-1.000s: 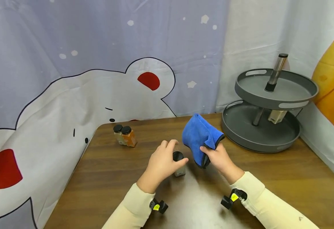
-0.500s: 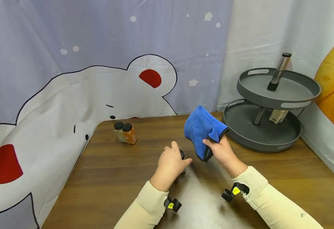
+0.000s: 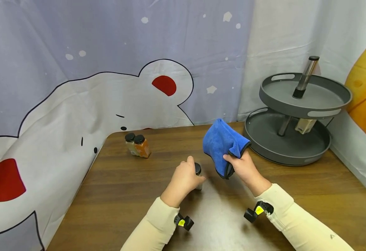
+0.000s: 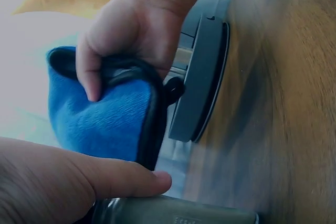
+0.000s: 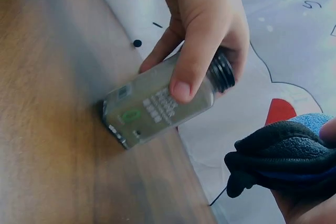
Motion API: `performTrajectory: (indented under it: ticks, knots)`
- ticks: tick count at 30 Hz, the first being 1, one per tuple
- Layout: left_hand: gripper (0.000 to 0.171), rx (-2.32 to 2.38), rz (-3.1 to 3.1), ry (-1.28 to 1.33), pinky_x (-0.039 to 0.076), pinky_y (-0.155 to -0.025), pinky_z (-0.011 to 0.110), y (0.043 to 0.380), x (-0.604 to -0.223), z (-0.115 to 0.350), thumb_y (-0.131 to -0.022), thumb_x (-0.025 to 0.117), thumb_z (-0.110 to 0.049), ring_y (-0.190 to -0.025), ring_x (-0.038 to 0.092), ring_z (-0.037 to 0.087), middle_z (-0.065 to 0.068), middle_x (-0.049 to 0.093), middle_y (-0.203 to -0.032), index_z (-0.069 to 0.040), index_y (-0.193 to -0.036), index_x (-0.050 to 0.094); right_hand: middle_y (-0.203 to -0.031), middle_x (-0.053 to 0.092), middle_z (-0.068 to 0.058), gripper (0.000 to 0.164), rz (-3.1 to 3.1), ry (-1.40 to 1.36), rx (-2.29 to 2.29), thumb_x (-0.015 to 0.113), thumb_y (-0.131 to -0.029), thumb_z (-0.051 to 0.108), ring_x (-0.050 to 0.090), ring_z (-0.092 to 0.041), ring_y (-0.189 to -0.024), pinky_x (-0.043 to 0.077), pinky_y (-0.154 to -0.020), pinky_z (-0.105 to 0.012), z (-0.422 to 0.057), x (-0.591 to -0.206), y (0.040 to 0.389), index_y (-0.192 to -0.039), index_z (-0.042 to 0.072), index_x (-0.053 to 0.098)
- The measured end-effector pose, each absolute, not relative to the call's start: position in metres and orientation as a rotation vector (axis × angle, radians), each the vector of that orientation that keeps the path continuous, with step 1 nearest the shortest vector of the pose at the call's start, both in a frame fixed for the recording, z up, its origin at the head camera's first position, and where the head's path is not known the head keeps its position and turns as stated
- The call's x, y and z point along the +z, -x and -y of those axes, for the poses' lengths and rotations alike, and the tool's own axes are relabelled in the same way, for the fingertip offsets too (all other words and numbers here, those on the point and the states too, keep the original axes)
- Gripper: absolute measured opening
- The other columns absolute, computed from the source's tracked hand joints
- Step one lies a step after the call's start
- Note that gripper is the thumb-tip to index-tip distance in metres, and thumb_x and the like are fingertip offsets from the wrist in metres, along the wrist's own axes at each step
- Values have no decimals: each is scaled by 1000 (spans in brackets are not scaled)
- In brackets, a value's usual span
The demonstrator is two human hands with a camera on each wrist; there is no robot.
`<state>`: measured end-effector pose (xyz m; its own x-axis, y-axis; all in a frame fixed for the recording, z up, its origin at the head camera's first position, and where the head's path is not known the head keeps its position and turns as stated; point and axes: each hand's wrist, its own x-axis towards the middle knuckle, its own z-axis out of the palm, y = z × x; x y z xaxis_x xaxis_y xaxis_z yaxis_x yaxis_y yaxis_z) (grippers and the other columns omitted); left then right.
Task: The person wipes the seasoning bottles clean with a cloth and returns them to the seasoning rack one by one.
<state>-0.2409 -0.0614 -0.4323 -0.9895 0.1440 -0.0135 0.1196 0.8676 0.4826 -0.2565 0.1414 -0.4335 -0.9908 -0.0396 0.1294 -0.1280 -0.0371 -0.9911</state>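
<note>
The person's left hand (image 3: 184, 177) has a small square glass jar (image 5: 142, 111) pinched snugly, thumb laid across the printed face, fingers behind, just below the black lid (image 5: 223, 72). The right hand (image 3: 247, 170) grips a bunched blue cloth (image 3: 222, 148), the thumb pressed over its dark border.

Only a narrow gap parts the left thumb from the cloth's lower corner. A broad stretch of wood runs from the left hand to the table's (image 3: 117, 195) left edge, and another from the jar to the back edge. To the right, the cloth's tip overlaps the rim of a grey tray stand (image 3: 264, 141) from where I look; I can't tell whether they touch.

The jar is about mid-table and near upright, long axis up and down, lid at the top, base close to the wood; contact there I can't make out. The cloth is up off the table, its peak fanning up and leftward, its corner hanging.

Both forearms, in cream sleeves (image 3: 308, 225), slant inward from the near side.

Farther off, an orange jar (image 3: 142, 149) and a pale jar (image 3: 131, 147) stand together near the back-left corner. Behind everything hangs a printed curtain (image 3: 91, 42).
</note>
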Motion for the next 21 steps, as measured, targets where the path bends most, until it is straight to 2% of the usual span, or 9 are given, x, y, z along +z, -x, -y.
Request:
performTrajectory:
  ticks: [6,12,21]
  knots:
    - [59,831,-2927,-322,54,-70,39,245,-432,75,-72,90,-24,-77,64,26,14,66,-92,-1,-111,52,-155,36,-27,67,2168,-147,2220,58,-93,-9,36,-36,-142,30,-117,-45,-143,-443,254,-152,-10,27]
    - [53,923,-2826,-439,51,-74,35,254,-437,91,-71,91,-18,-80,60,19,6,65,-95,-6,-110,57,-150,42,-30,62,2241,-98,2186,60,-94,-6,41,-36,-138,35,-112,-39,-141,-454,253,-149,-13,32]
    - [46,1076,-2703,-540,49,-77,34,265,-441,100,-68,93,-8,-82,58,17,0,64,-93,-9,-102,62,-147,44,-33,59,2243,-56,2155,60,-94,-6,42,-38,-137,34,-114,-45,-135,-462,251,-146,-15,35]
